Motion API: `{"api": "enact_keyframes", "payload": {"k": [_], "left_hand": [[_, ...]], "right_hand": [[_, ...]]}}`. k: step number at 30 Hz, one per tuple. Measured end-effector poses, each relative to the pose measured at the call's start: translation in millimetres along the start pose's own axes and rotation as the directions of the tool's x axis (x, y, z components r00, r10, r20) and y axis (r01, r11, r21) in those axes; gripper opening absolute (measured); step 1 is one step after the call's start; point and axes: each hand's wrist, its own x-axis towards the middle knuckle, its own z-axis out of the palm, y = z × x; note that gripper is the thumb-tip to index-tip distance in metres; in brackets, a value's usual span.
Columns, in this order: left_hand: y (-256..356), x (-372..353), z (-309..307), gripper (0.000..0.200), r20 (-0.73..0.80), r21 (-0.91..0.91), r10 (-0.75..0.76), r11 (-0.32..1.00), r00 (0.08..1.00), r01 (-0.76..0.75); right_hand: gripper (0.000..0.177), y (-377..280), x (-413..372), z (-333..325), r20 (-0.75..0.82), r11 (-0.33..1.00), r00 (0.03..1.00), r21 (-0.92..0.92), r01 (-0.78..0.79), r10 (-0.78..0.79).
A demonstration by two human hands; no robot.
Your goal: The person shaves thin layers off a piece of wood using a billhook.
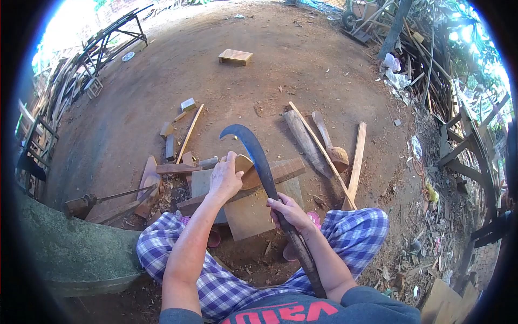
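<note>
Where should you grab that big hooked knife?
Grab the knife by its long dark handle, from the near end, as the right hand does. The blue blade hooks away at the far end, so you stay clear of its edge.

An outdoor woodworking yard is shown. Bare earth point(302, 59) is seen all around, strewn with offcuts point(171, 144), chips and split planks point(357, 156). Scrap timber point(431, 75) is heaped along the right edge, and more is stacked beside a metal frame point(116, 35) on the left. A curved blade point(253, 148) and a wooden piece point(245, 164) are held over a flat slab point(253, 216) laid on the ground. Foliage and daylight are seen beyond the heaps.
</note>
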Motion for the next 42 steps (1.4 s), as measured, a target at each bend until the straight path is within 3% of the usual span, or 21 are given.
{"api": "enact_keyframes", "payload": {"k": [42], "left_hand": [[1.6,0.0,-1.6,0.048,0.022,-0.032,-0.017,0.999,1.000,0.018]], "right_hand": [[0.031,-4.0,-1.5,2.7,-0.009,1.000,1.000,-0.001,-0.001,0.001]]}}
